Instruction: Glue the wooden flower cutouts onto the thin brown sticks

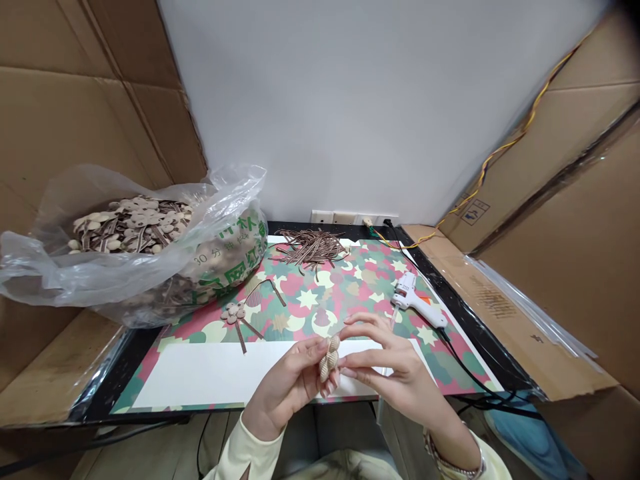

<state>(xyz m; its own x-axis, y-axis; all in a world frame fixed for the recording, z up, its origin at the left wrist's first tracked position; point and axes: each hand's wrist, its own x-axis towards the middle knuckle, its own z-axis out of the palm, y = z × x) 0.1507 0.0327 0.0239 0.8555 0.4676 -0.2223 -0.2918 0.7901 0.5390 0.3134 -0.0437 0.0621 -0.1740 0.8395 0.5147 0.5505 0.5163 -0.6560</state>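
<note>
My left hand (294, 373) pinches a small cream ribbed fabric flower (329, 359) with puffy petals, held edge-on above the front of the table. At the flower's right side, my right hand (387, 363) has its thumb and index fingertips close together on the flower's edge, while its other fingers are raised. Whether something tiny sits between those fingertips is too small to tell. To the left on the mat lies a similar beige flower (233, 313) with brown striped ribbon tails (250, 329). A white glue gun (419, 305) rests to the right of my hands.
A large plastic bag (225, 260) full of flowers with ribbon tails stands at the left. Brown ribbon strips (313, 248) lie heaped at the back. White paper (200, 373) covers the patterned mat's front. Cardboard walls (565, 220) flank the table; a yellow cable (483, 175) runs to sockets (345, 218).
</note>
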